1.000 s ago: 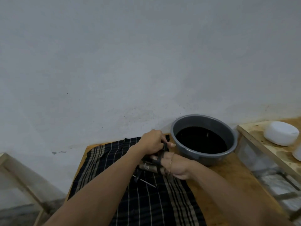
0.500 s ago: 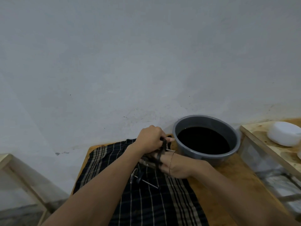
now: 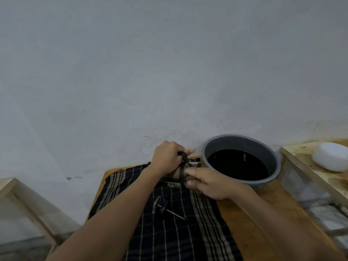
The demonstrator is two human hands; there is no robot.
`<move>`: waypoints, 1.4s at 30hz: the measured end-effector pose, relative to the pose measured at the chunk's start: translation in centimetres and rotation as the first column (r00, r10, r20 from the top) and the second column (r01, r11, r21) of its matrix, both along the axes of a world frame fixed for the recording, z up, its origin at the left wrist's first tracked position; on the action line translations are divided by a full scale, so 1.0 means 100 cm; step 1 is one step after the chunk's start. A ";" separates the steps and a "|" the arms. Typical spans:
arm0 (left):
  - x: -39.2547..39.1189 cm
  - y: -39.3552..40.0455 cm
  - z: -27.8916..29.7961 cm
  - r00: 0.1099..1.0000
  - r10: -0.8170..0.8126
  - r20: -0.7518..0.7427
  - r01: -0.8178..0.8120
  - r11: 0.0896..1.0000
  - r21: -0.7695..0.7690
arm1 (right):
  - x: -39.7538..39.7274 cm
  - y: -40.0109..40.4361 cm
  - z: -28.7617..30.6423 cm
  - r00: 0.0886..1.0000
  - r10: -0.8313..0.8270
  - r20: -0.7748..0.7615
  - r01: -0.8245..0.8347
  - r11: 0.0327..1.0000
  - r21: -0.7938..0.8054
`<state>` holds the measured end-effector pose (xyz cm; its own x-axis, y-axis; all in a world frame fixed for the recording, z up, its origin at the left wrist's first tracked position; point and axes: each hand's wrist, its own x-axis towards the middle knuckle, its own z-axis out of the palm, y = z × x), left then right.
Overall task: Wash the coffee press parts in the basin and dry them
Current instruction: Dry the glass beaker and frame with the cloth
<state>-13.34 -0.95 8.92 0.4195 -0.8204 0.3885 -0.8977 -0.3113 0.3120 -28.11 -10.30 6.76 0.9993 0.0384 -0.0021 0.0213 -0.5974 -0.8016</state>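
A glass coffee press beaker in a black frame [image 3: 181,173] lies on its side between my hands, above the dark striped cloth [image 3: 178,232]. My left hand [image 3: 166,160] grips the black handle and frame from above. My right hand [image 3: 207,182] holds the glass body near its rim, fingers pointing left. The plunger [image 3: 162,205], with its filter disc and thin metal rod, lies on the cloth just in front of my hands. The grey basin [image 3: 212,146] stands to the right on the wooden table, filled with dark liquid.
The wooden table [image 3: 263,223] runs under cloth and basin against a grey wall. A wooden rack [image 3: 305,166] to the right carries a white round container [image 3: 331,156]. Part of a pale wooden frame [image 3: 11,187] shows at the left.
Both hands have shifted slightly on the beaker, staying together beside the basin. The plunger shows more fully on the cloth in front of them.
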 end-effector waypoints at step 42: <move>0.012 -0.004 -0.010 0.994 0.020 0.107 -0.033 0.993 0.114 | 0.026 0.018 -0.008 0.954 -0.167 -0.250 0.301 0.543 0.784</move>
